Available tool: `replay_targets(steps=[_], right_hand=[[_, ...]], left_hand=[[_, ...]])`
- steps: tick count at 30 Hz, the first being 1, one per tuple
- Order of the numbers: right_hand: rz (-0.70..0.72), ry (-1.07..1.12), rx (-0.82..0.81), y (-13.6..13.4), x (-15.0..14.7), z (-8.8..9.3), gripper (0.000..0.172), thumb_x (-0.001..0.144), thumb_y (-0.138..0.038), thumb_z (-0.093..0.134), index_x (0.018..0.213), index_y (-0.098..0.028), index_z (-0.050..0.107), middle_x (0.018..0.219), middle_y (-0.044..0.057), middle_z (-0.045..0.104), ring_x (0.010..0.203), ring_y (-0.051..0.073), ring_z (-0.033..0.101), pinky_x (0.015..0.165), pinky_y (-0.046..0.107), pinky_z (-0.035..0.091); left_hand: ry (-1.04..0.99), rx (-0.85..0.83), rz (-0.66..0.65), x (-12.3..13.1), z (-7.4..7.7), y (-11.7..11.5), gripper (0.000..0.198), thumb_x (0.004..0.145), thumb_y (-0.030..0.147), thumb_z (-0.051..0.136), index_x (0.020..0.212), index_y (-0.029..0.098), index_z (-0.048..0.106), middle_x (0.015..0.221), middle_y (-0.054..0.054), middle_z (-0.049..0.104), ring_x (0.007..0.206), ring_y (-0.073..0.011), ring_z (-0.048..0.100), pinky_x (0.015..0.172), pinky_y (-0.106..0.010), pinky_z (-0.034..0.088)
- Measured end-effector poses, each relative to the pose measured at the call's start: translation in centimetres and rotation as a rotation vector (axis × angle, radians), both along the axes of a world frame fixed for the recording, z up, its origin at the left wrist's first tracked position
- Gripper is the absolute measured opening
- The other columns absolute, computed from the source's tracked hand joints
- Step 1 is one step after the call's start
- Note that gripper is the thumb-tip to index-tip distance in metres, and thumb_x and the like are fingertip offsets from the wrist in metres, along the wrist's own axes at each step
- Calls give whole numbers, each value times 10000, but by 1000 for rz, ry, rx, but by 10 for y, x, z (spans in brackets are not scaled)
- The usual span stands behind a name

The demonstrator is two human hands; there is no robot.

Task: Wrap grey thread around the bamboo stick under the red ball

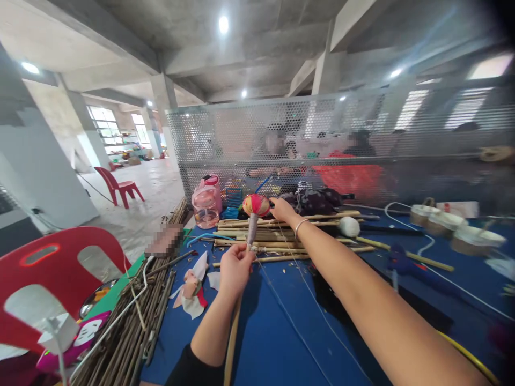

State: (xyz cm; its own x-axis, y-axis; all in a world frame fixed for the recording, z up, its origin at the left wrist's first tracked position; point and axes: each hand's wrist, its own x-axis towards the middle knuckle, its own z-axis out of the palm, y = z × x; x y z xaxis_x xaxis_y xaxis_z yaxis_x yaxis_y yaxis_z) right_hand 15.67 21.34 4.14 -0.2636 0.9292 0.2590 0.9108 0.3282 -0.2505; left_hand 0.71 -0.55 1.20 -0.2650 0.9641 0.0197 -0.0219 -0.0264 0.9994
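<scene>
My left hand (235, 268) is closed around a bamboo stick (232, 335) that points away from me. At the stick's far end sits a round ball wrapped in red and yellow cloth (256, 204), with grey cloth bound below it. My right hand (281, 209) reaches out beside that ball, fingers pinched, with a thin thread (300, 279) running back from it over the blue table (281, 332). A bracelet sits on the right wrist.
Bamboo sticks (289, 233) lie across the table, with a white ball (348, 227), cloth scraps (193, 289), a pink jug (206, 203) and bowls (475, 238). Thin twigs (132, 321) pile at the left edge. Red chairs (52, 279) stand left. People sit behind a mesh screen (322, 134).
</scene>
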Motion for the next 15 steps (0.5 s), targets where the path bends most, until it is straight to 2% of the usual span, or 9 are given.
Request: replay_targets(steps=[4, 7, 9, 12, 15], right_hand=[[3, -27, -41, 25, -15, -13, 301, 778, -193, 567, 1059, -107, 629, 1030, 180, 638, 961, 253, 608, 793, 275, 425], [-119, -4, 29, 31, -16, -17, 436, 835, -268, 504, 1237, -99, 500, 1191, 232, 530, 984, 280, 602, 784, 326, 440], [-208, 13, 80, 31, -11, -14, 480, 850, -329, 487, 1282, -123, 453, 1211, 220, 517, 1000, 276, 597, 788, 336, 444], [-270, -3, 92, 24, 2, -3, 384, 892, -376, 394, 1104, -132, 601, 1070, 188, 613, 1002, 268, 595, 805, 339, 435], [-288, -43, 39, 8, 18, 6, 428, 884, -434, 381, 949, -119, 663, 990, 192, 647, 966, 284, 606, 772, 347, 433]], left_hand=[[-21, -17, 13, -1, 2, 0, 169, 706, 255, 589, 832, 154, 537, 446, 86, 455, 312, -47, 362, 300, -152, 253], [-21, -34, 12, -1, 1, 0, 187, 704, 256, 592, 853, 160, 533, 445, 93, 447, 312, -48, 354, 295, -153, 246], [-19, -33, 10, -1, -1, 0, 193, 703, 261, 593, 857, 163, 533, 442, 96, 440, 313, -49, 354, 294, -153, 244], [-16, -26, 13, 0, -1, 0, 198, 699, 273, 600, 848, 161, 534, 467, 89, 460, 321, -46, 369, 299, -152, 247], [0, -27, 12, 0, -1, 0, 208, 695, 278, 605, 849, 158, 536, 474, 88, 463, 324, -47, 379, 302, -153, 251]])
